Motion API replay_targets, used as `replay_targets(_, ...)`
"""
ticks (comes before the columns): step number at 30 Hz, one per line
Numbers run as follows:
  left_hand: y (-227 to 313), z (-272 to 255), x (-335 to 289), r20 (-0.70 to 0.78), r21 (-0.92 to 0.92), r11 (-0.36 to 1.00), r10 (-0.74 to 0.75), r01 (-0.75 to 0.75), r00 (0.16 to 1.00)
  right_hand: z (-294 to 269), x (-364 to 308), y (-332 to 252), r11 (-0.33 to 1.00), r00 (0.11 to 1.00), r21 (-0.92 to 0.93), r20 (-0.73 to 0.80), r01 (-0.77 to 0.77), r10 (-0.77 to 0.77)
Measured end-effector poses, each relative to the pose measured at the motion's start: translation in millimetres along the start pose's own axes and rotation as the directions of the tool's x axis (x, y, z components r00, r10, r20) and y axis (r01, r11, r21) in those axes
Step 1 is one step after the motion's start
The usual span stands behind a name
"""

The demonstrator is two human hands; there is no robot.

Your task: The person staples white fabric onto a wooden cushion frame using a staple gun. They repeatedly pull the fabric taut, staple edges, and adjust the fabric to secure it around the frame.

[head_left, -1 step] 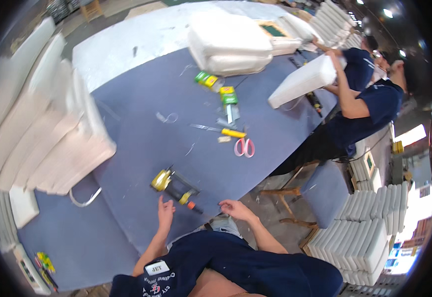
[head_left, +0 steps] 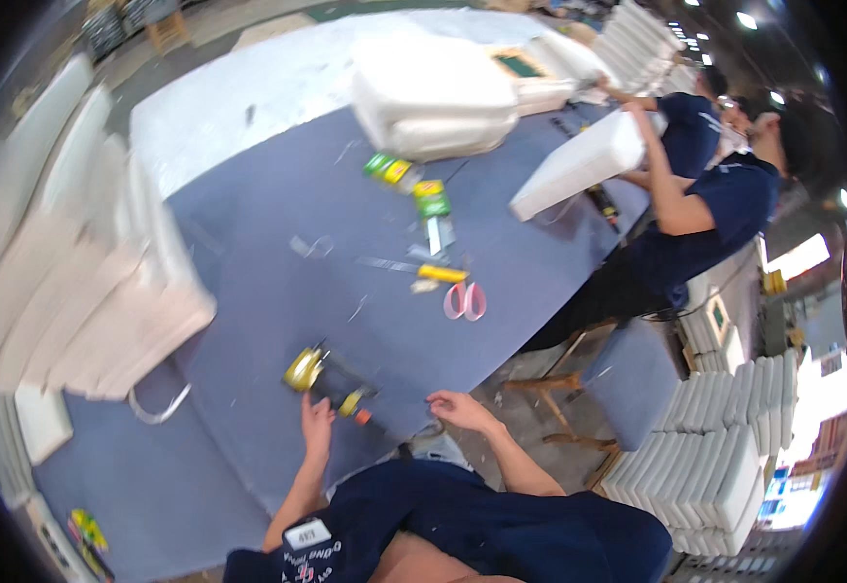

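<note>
A yellow and black nail or staple gun [head_left: 331, 384] lies on its side on the blue-grey tabletop close in front of me. My left hand [head_left: 317, 425] is at its near left side, index finger stretched toward the yellow head and the other fingers partly bent; whether it touches cannot be told. My right hand [head_left: 458, 410] hovers by the table's near edge, right of the gun, with thumb and fingers drawn together; anything between them is too small to name. Beyond the gun lie pink-handled scissors [head_left: 464, 301] and a yellow-handled tool [head_left: 441, 274].
Green and yellow boxes [head_left: 431, 199] lie mid-table. White padded cushions [head_left: 433, 92] stand at the back, and a tall stack of pale cushions [head_left: 84, 291] at left. A co-worker [head_left: 725, 209] on the right holds a white cushion [head_left: 579, 165]. A chair [head_left: 632, 379] stands beside the table.
My left hand has come closer to the gun, its index finger now by the yellow head. My right hand stays pinched near the table edge. The whole view has shifted slightly.
</note>
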State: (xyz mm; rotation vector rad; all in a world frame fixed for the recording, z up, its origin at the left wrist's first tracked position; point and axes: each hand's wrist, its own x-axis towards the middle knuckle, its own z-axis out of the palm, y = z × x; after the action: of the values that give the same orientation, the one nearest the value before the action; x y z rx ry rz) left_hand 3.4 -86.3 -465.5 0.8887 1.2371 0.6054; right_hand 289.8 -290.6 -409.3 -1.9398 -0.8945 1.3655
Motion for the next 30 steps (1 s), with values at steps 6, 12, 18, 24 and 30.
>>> replay_targets(6, -6, 67, 24, -0.355, -0.139, 0.987, 0.031, -0.085, 0.934, -200, 66, 14, 0.952, 0.953, -0.307, -0.284, 0.016, -0.108)
replay_targets(12, 13, 109, 14, -0.565, -0.153, 0.984, -0.006, -0.097, 0.825, -313, 123, 18, 0.965, 0.839, -0.263, -0.526, -0.007, -0.138)
replay_targets(18, -14, 87, 55, -0.55, -0.157, 0.988, -0.092, 0.005, 0.83, -310, 178, 88, 0.926, 0.48, -0.252, -0.873, -0.282, -0.091)
replay_targets(24, 7, 31, 86, -0.404, 0.289, 0.944, -0.028, 0.157, 0.914, -289, 185, 86, 0.892, 0.321, -0.348, -0.913, -0.289, -0.252)
replay_targets(30, 253, 79, 148, -0.057, 0.66, 0.749, 0.124, -0.056, 0.991, -283, 182, 81, 0.883, 0.33, -0.328, -0.919, -0.336, -0.215)
